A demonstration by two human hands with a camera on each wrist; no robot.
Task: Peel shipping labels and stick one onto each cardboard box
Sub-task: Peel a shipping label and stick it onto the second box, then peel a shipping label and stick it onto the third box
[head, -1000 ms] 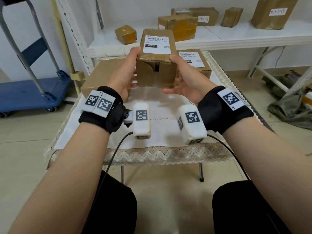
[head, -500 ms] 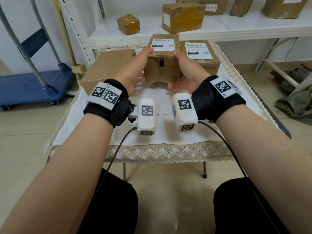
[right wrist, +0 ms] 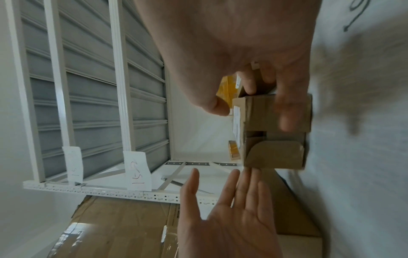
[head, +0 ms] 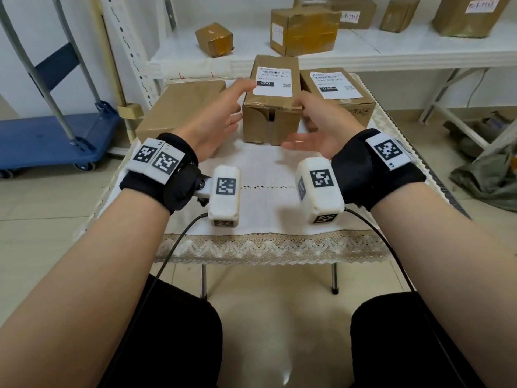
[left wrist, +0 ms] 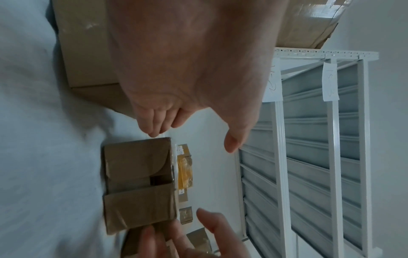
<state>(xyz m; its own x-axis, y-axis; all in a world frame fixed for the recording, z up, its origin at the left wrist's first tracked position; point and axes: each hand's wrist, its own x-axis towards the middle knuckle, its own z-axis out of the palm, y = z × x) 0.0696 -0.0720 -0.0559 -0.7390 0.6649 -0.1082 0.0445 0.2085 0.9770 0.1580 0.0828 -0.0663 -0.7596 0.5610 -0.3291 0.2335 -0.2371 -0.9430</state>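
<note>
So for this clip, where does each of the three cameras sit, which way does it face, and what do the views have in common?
Head: worn on the head, facing forward and down at the table; shows both forearms, left hand and right hand open beside the labelled middle box.
Left wrist: on the left wrist, looking along the palm at the box's end flaps; the right hand's fingers show opposite.
Right wrist: mirror of that; the left hand faces it.
Shared: all three show the middle box and both hands.
</note>
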